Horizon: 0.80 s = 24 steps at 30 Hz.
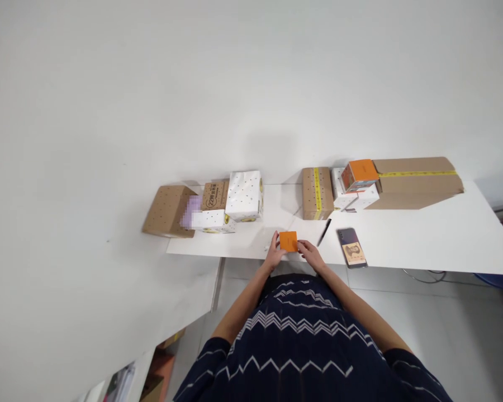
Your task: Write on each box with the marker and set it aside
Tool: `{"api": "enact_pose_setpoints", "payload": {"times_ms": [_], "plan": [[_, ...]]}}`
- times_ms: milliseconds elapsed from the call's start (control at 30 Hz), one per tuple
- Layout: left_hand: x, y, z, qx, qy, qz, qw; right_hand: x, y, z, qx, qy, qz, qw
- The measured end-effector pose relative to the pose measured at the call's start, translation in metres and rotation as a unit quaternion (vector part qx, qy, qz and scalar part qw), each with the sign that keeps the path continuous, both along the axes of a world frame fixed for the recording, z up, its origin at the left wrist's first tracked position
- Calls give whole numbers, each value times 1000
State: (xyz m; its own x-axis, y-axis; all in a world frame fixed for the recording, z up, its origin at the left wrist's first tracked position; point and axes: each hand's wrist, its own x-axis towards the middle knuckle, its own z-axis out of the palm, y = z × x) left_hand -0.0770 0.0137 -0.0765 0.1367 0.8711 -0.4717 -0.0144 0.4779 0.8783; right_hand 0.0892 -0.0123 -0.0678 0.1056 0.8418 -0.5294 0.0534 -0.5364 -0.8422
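A small flat orange box (288, 241) lies near the front edge of the white table (423, 240). My left hand (274, 253) grips its left side and my right hand (309, 253) grips its right side. A black pen (324, 231) lies just right of my right hand. Beyond the pen, a phone (352, 247) rests flat with a picture on its case.
At the back left sit a brown dotted box (167, 211), a small brown box (215, 195) and white dotted boxes (245, 195). At the back right are a taped brown box (317, 192), an orange-topped box (358, 175) on a white box, and a long taped carton (417, 180).
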Motion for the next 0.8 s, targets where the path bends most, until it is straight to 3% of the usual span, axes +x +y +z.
{"api": "enact_pose_setpoints", "payload": {"times_ms": [167, 333, 533, 667, 800], "plan": [[-1, -3, 6, -63, 27, 20, 997, -2, 3, -9, -1, -8, 4, 1000], [-4, 1, 12, -96, 39, -2, 995, -2, 7, -9, 1, -11, 22, 1000], [-3, 7, 9, 22, -24, 68, 997, 0, 10, -3, 70, 75, -17, 995], [-1, 5, 6, 15, -12, 91, 996, 1, 10, 0, 61, 37, -59, 996], [0, -2, 7, -3, 15, 94, 995, 0, 7, -2, 36, 15, -58, 998]]}}
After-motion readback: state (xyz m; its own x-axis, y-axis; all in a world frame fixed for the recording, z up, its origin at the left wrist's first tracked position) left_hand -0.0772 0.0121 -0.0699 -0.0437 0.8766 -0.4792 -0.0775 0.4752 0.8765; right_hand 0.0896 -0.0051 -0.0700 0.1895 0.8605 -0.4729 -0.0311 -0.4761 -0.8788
